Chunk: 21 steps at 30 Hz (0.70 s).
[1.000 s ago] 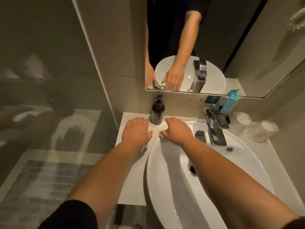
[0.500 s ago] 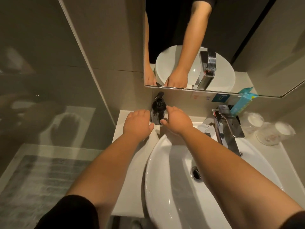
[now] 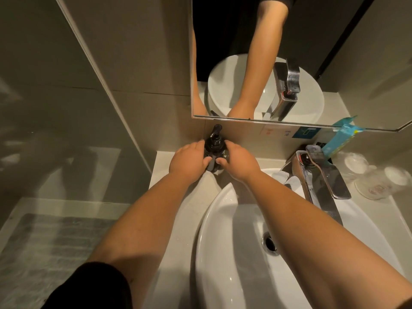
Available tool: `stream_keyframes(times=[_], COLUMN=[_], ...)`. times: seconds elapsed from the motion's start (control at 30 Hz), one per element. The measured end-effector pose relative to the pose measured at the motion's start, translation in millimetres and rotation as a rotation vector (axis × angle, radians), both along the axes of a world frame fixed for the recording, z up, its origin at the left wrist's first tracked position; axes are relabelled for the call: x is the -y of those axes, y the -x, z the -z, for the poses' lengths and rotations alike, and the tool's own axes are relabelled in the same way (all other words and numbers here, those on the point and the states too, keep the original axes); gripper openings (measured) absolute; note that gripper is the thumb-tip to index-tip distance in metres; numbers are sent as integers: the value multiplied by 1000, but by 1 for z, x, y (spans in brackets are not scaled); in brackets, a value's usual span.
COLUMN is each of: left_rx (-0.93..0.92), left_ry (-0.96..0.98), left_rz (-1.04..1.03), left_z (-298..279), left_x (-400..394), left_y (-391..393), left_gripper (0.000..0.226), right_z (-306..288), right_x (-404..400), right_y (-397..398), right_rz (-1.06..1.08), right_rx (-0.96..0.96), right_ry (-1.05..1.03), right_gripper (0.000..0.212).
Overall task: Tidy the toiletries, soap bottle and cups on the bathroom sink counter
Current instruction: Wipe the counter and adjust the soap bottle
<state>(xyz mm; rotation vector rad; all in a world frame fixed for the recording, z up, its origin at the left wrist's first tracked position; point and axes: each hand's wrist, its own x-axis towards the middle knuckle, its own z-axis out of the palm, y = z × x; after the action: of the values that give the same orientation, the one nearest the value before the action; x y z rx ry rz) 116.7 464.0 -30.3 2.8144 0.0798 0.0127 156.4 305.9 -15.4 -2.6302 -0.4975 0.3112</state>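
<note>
Black soap pump bottle (image 3: 215,150) upright, far-left corner of counter (image 3: 162,170), against the wall. Left hand (image 3: 188,162) and right hand (image 3: 239,162) wrap it from either side, equally near. Cups (image 3: 374,181) far right, well apart.

Both hands, the left (image 3: 187,161) and the right (image 3: 239,162), cover most of the dark soap bottle (image 3: 214,144) at the bench's back left corner. Clear cups (image 3: 376,181) at its right edge are blurred; the basin (image 3: 223,253) is cut off below.
</note>
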Motion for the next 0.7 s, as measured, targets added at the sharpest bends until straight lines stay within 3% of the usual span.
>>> stream_keyframes(times=[0.2, 0.37, 0.57, 0.7], left_rx=[-23, 9, -9, -34], left_ry=[144, 157, 148, 182], left_rz=[-55, -91, -104, -76], left_z=[3, 1, -2, -4], left_x=[5, 14, 11, 10], left_y=[3, 10, 14, 9], left_gripper=[52, 40, 43, 45], right_z=[-1, -6, -8, -7], right_x=[3, 6, 11, 9], right_y=[-4, 1, 5, 6], right_rz=[-9, 12, 54, 48], right_rx=[10, 35, -3, 5], right_ry=[-21, -7, -20, -56], right_gripper=[53, 55, 67, 62])
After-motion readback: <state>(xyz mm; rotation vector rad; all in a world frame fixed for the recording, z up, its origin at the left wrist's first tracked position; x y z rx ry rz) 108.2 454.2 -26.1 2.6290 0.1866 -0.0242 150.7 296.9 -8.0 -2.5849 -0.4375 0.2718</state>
